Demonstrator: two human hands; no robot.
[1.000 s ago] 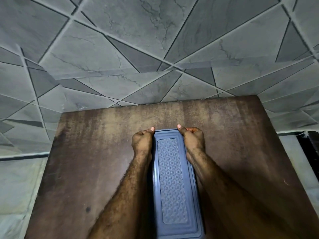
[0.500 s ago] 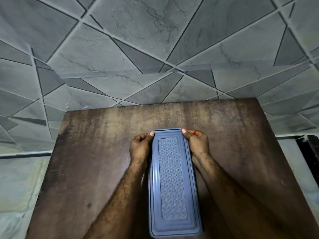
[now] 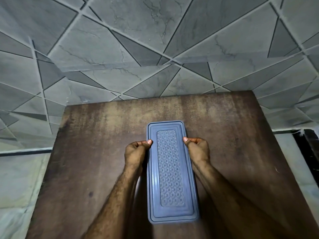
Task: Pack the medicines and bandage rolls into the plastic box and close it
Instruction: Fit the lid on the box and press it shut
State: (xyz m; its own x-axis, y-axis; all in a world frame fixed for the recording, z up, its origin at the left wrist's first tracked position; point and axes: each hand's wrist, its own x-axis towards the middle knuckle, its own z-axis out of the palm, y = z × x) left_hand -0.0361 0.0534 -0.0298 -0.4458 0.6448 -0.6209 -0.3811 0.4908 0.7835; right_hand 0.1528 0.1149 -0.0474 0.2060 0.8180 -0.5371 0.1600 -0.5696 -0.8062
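Observation:
A long blue-grey plastic box (image 3: pixel 170 171) lies lengthwise on the brown table (image 3: pixel 96 152), its lid with a scaled pattern on top and covering it fully. My left hand (image 3: pixel 136 151) grips the box's left long edge, thumb on the lid rim. On the right long edge, my right hand (image 3: pixel 197 150) holds it the same way. Both hands sit about a third of the way back from the far end. No medicines or bandage rolls are visible; the lid hides the inside.
The table stands against a wall of grey angular tiles (image 3: pixel 155 49). Pale floor (image 3: pixel 15 183) shows left of the table, and a dark object (image 3: pixel 309 140) sits beyond its right edge.
Both hands have slid from the far corners of the lid back along its long edges toward me. More of the box's near end is now in view.

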